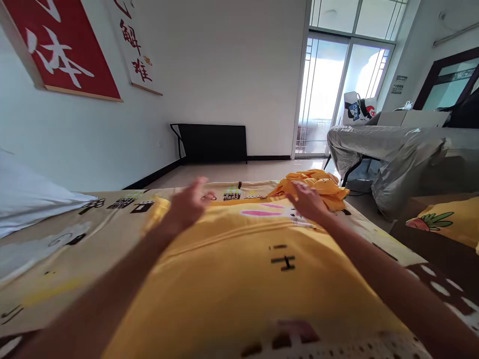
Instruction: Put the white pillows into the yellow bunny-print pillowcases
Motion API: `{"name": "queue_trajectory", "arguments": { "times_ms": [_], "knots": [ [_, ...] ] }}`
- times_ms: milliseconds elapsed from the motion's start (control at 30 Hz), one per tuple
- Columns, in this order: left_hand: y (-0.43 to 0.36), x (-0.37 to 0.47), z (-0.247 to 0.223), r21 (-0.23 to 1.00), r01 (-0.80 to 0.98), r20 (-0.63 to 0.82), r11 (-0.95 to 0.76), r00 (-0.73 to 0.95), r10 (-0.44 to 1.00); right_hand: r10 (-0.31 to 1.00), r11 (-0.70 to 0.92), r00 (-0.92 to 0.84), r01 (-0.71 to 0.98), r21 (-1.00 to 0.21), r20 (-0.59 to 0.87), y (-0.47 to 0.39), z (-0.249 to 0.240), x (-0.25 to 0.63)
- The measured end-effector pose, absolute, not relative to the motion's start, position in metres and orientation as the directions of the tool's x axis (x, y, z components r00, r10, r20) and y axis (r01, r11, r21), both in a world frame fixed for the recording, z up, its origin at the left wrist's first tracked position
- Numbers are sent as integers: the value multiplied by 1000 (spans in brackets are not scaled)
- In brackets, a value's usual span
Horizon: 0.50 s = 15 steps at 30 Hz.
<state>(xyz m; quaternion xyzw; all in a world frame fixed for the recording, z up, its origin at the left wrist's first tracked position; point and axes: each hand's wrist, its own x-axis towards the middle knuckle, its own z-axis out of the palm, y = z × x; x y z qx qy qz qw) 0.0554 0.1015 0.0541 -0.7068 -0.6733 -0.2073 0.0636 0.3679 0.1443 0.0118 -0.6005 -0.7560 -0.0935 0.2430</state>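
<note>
A yellow cloth (239, 269) printed with a pink-eared rabbit and dark letters spreads out in front of me, over a cream printed bed sheet (112, 239). My left hand (189, 202) is at the cloth's far left part, slightly blurred, its fingers apart and nothing visible in them. Over the far right part, beside the rabbit print, my right hand (309, 200) reaches out with its fingers stretched. Whether its fingertips touch the cloth, I cannot tell. Just beyond that hand lies a crumpled heap of orange-yellow fabric (329, 187).
White fabric (33, 194) lies at the left. A yellow item with a carrot print (449, 219) rests at the right. Behind it stands a plastic-covered table (392, 137) with boxes and bags. A black folded panel (213, 143) leans against the far wall.
</note>
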Motion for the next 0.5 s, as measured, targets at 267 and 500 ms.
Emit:
{"name": "queue_trajectory", "arguments": {
  "times_ms": [267, 500],
  "knots": [
    [76, 59, -71, 163, 957, 141, -240, 218, 966, 897, 431, -374, 858, -280, 234, 106, -83, 338],
    [-2, -81, -146, 76, 995, 265, -69, 47, 963, 940, 223, -163, 959, -176, 301, 55, -156, 470]
  ]
}}
